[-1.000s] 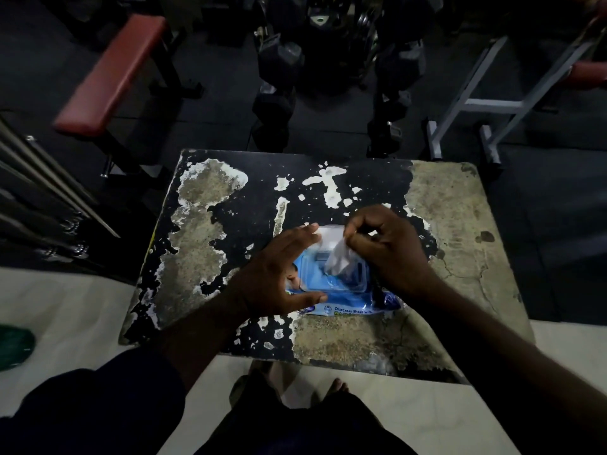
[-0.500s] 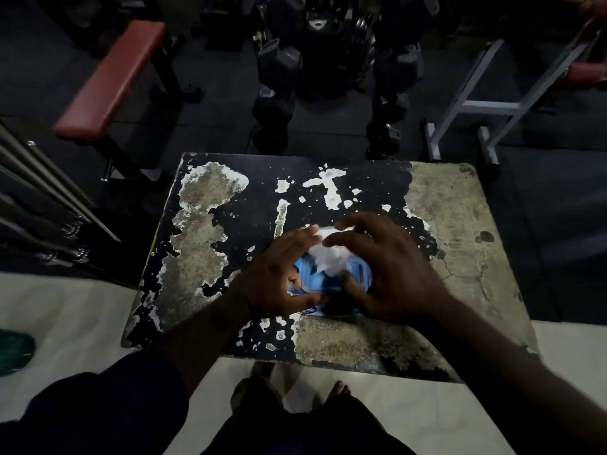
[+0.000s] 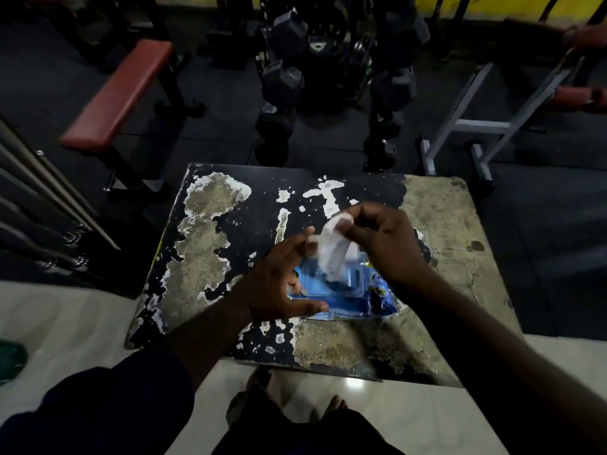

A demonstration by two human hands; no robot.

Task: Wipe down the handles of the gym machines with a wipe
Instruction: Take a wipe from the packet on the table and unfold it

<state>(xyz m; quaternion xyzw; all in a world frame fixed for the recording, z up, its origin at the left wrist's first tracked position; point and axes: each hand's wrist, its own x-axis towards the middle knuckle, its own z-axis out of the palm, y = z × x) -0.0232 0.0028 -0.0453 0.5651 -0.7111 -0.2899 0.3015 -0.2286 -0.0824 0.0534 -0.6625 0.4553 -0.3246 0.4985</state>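
Dim gym, beat-up counter (image 3: 203,244) with the black paint flaking off. The blue wipe pack (image 3: 354,303) lies flat around the middle of it, a bit closer to the near edge, flip lid up. The left hand (image 3: 276,284) comes in from the near-left corner, forearm angled across, and sits on the pack's left end. Its fingers are spread and pretty much straight, with the thumb lying along the pack's near edge. So no real grip there, just a flat hand pressing down.

The right hand (image 3: 384,244) is raised above the pack's far side, wrist bent, knuckles up. Its grip is a closed pinch on the top of a white wipe (image 3: 331,251). The wipe hangs stretched from the pinch down into the pack's opening, lower end still inside.

Past the counter's far edge there's a dumbbell rack (image 3: 285,80), and a red bench (image 3: 121,96) off the far-left corner.
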